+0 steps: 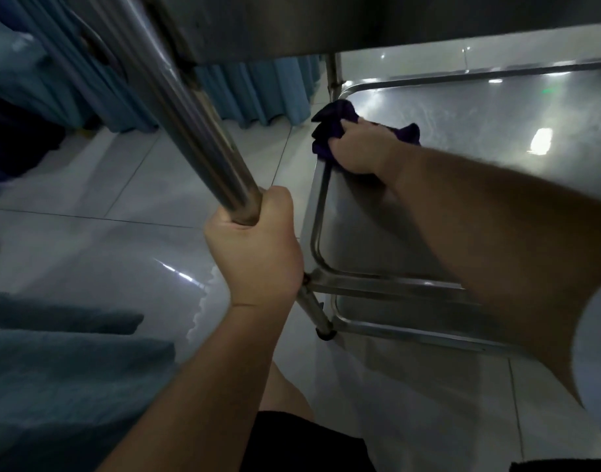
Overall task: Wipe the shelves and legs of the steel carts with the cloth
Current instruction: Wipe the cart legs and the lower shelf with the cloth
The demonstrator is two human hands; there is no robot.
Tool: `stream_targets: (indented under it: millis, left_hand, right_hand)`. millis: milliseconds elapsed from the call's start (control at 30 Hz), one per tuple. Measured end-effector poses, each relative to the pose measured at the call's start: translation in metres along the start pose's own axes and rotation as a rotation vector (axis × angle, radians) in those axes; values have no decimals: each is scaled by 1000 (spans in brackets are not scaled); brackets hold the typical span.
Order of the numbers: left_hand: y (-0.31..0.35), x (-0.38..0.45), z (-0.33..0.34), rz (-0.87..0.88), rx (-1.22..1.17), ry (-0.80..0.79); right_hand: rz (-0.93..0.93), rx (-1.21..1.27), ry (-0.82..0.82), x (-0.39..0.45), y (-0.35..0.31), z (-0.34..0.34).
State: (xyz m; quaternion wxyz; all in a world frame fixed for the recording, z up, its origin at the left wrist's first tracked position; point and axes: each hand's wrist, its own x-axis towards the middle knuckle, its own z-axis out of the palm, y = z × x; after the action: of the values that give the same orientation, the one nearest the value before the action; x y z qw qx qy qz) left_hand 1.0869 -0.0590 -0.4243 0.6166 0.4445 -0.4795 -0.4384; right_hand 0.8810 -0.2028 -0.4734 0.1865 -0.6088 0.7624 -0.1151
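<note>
Left hand (254, 253) at frame centre, fingers curled tight round steel cart leg (190, 124) that runs diagonally to upper left. Right hand (357, 148) right of centre, fingers bunched on dark purple cloth (329, 131), pressing it on the near-left corner of the cart's middle shelf (462, 148). Blue curtains (258, 93) hang behind.

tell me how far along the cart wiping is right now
In hand: the right hand presses the purple cloth at the far left corner of the middle shelf, while the left hand grips the near leg. Done: smear marks across that shelf suggest part of it is wiped. Left, as far as one frame shows: the lower shelf and the legs.
</note>
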Motion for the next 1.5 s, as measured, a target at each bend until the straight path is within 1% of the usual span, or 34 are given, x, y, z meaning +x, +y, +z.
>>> stream_targets:
  millis: [100,200,333,467,633,700,800,867,1000,1067,1133,1167,1233,1300,1367,1433,1500]
  left_hand:
    - [1,-1,2,-10,-6,19]
    - [3,-1,3,-27,5,65]
    - [8,-3,4,-44,46,92]
    - [11,-4,4,-67,79,82]
    - [13,-2,2,-76,117,101]
    - [11,-3,-1,-46,173,101]
    - [6,-4,-4,-31,202,113]
    - [5,-4,-2,-29,171,121]
    - [5,-8,1,-4,101,103]
    - [4,-11,1,3,103,105]
    - [5,-12,2,0,106,131]
    - [7,-12,3,-3,109,144]
    - [8,-12,3,-2,119,161]
    - [8,-10,1,-8,154,166]
    - [10,-10,-2,-27,200,158]
    - [10,-11,-5,-35,258,140]
    - [9,-11,-9,-18,295,131]
  right_hand:
    - [11,-11,28,5,-2,-1]
    - [-15,6,26,-12,-3,4]
    - [-98,39,4,-61,-5,21]
    - [-138,48,-86,-121,-14,40]
    - [-326,-7,-72,-190,-4,51]
    - [-350,-61,-48,-205,11,44]
    - [-266,-114,3,-229,57,28]
    - [-154,-118,56,-253,103,13]
    - [214,-65,116,-294,198,-26]
    - [350,-70,126,-305,214,-35]
    - [385,-84,185,-306,200,-32]
    - [370,-79,219,-303,183,-27]
    - [254,-76,235,-289,139,-11]
    - [67,-100,174,-267,97,12]
    - [-72,-99,98,-248,69,27]
    - [-132,-91,56,-238,68,29]
    - [-148,-90,35,-240,82,25]
